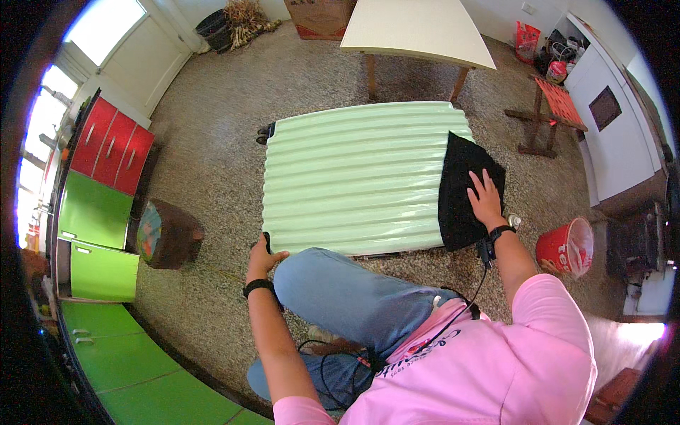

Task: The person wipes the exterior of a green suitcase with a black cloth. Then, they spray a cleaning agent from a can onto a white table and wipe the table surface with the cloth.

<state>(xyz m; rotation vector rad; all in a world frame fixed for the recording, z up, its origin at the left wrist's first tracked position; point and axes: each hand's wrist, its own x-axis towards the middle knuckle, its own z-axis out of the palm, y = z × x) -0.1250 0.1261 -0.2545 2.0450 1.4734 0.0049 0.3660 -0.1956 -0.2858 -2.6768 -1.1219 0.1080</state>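
Observation:
A pale green ribbed hard-shell suitcase (356,175) lies flat on the speckled floor before me, with black wheels (264,133) showing at its far left corner. My left hand (264,258) is at its near left corner, thumb along the edge and fingers around a black wheel or corner part, mostly hidden. A black cloth (467,191) drapes over the right end of the shell. On top of this cloth rests my right hand (484,199), palm down with fingers spread.
A cream table (419,26) stands beyond the suitcase. To the right are a red bucket (558,247), a small bottle (513,221) and a folding stool (558,106). A brown stool-like block (175,234) and green cabinets (95,212) are on the left.

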